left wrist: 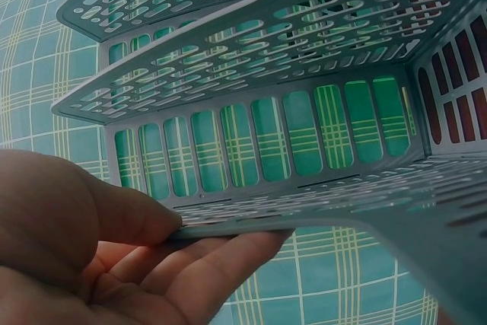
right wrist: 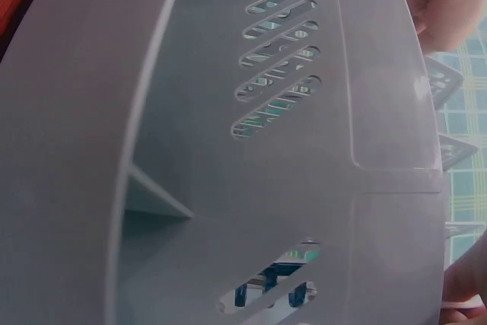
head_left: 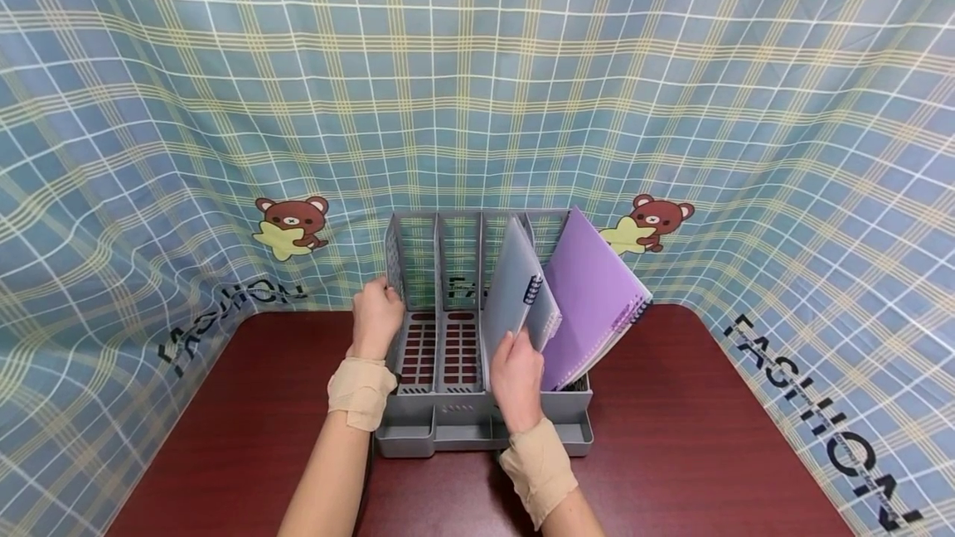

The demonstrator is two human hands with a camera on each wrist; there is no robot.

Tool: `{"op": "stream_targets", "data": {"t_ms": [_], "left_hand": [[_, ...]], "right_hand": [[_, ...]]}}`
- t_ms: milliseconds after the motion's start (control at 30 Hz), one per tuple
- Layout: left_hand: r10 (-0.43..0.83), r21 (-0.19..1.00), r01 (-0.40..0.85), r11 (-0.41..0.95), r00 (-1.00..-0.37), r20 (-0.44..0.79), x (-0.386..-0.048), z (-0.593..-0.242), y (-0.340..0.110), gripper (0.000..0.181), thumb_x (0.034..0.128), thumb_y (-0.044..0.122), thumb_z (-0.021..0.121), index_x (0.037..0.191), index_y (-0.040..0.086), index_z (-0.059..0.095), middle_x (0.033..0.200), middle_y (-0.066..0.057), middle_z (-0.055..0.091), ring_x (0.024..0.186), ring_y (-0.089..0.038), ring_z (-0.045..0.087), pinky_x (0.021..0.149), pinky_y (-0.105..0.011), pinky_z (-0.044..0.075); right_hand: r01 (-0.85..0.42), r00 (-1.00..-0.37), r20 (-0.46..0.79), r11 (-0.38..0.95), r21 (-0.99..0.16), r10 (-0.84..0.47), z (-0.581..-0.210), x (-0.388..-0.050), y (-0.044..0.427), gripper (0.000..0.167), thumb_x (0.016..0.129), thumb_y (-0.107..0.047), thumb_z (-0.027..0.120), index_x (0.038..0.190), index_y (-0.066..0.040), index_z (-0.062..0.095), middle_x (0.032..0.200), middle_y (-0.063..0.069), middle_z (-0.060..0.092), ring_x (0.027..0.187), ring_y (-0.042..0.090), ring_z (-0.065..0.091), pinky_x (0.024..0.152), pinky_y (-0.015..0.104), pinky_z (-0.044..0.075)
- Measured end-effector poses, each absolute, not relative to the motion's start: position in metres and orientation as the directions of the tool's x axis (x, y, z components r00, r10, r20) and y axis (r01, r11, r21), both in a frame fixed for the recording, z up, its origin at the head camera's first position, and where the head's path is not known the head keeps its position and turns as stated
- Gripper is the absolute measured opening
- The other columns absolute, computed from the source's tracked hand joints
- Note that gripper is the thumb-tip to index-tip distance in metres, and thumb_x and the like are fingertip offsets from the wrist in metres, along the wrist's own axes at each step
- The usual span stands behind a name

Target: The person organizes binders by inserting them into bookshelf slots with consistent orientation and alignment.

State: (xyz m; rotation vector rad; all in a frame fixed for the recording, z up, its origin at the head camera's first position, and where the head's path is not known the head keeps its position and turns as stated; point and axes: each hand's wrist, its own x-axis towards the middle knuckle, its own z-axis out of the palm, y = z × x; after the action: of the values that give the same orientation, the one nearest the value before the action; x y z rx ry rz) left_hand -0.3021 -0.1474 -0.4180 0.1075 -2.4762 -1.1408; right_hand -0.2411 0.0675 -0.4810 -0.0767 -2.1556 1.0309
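A grey file organizer (head_left: 462, 408) with upright slotted dividers stands on the table. My left hand (head_left: 376, 317) pinches the edge of its leftmost side panel (left wrist: 327, 215), thumb on the inner face and fingers beneath in the left wrist view. In a compartment right of the middle, my right hand (head_left: 520, 375) grips the lower edge of a pale grey-blue spiral notebook (head_left: 507, 292) with a black coil. A purple spiral notebook (head_left: 589, 297) leans out to the right in the rightmost compartment. The right wrist view shows mostly the organizer's front wall (right wrist: 251, 173); my right hand is largely cut off there.
Shallow trays (head_left: 466, 435) run along the organizer's front. The dark red table (head_left: 224, 429) extends to both sides. A plaid curtain (head_left: 462, 106) with bear prints hangs behind and around the table.
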Motion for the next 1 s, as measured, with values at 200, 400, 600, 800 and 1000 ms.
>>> {"op": "stream_targets", "data": {"t_ms": [200,400,600,800,1000], "left_hand": [[-0.239,0.739,0.102,0.666,-0.909,0.342,-0.3016,-0.4182,-0.1473,0.028,0.1065,0.006,0.045,0.079,0.006,0.052,0.052,-0.001,0.032,0.042,-0.016,0.028,0.045,-0.032,0.03],[-0.241,0.741,0.093,0.665,-0.912,0.331,-0.3019,-0.4191,-0.1472,0.032,0.1069,0.006,0.044,0.076,0.01,0.046,0.052,0.0,0.03,0.041,-0.016,0.028,0.045,-0.032,0.029],[-0.24,0.729,0.113,0.675,-0.901,0.362,-0.3021,-0.4186,-0.1474,0.033,0.1061,0.005,0.044,0.073,0.01,0.044,0.052,0.0,0.031,0.042,-0.017,0.03,0.046,-0.033,0.03],[-0.234,0.719,0.114,0.686,-0.9,0.366,-0.3026,-0.4186,-0.1473,0.034,0.1059,0.004,0.044,0.073,0.01,0.043,0.053,0.0,0.031,0.042,-0.016,0.031,0.046,-0.032,0.031],[-0.242,0.729,0.097,0.678,-0.907,0.345,-0.3022,-0.4183,-0.147,0.036,0.1061,0.004,0.045,0.072,0.011,0.04,0.053,-0.001,0.031,0.041,-0.016,0.031,0.046,-0.032,0.031]], "right_hand": [[-0.196,-0.751,0.551,0.674,-0.713,0.364,-0.4777,-0.2394,0.0693,0.025,0.099,-0.01,0.06,0.076,-0.002,0.055,0.069,0.03,0.064,0.067,0.057,0.064,0.06,0.065,0.048],[-0.167,-0.765,0.525,0.672,-0.722,0.374,-0.4758,-0.2383,0.0715,0.025,0.1,-0.012,0.059,0.077,-0.002,0.057,0.073,0.031,0.066,0.07,0.058,0.065,0.063,0.066,0.049],[-0.169,-0.771,0.516,0.662,-0.731,0.373,-0.4748,-0.2376,0.0723,0.022,0.1,-0.012,0.06,0.08,-0.001,0.06,0.075,0.031,0.067,0.071,0.056,0.067,0.063,0.065,0.05],[-0.162,-0.783,0.499,0.652,-0.74,0.372,-0.4742,-0.2372,0.073,0.02,0.101,-0.012,0.06,0.086,0.001,0.062,0.08,0.032,0.069,0.074,0.056,0.068,0.065,0.066,0.051],[-0.171,-0.781,0.505,0.653,-0.737,0.366,-0.4742,-0.2374,0.0734,0.019,0.1,-0.012,0.06,0.086,0.001,0.061,0.08,0.031,0.069,0.073,0.055,0.068,0.065,0.065,0.051]]}}
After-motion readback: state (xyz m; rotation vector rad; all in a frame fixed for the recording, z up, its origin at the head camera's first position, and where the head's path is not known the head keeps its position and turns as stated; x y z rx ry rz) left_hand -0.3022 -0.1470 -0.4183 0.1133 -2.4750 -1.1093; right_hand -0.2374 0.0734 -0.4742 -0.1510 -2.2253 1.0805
